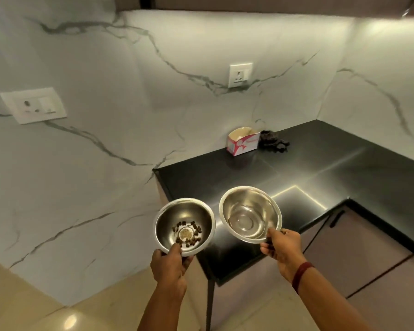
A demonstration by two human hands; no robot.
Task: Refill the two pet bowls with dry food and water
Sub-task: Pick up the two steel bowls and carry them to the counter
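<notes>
While both bowls hung in the air by the desk [344, 163] corner | left hand [170, 266] fingers [176, 249] pinched the kibble bowl [184, 211] rim | right hand [283, 247] fingers [270, 234] pinched the near-empty bowl [249, 211] rim | levelling both, then landing them flat on the desk, looked wisest.

Carton [243, 144] at countertop [344, 163] rear.

Home kitchen: black countertop [320, 163], marble backsplash [105, 80], cabinets [359, 247].

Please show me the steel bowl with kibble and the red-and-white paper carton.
Round steel bowl with brown kibble [184, 210]: head view, bare inner wall.
Red-and-white paper carton [245, 144]: head view, front face.
</notes>
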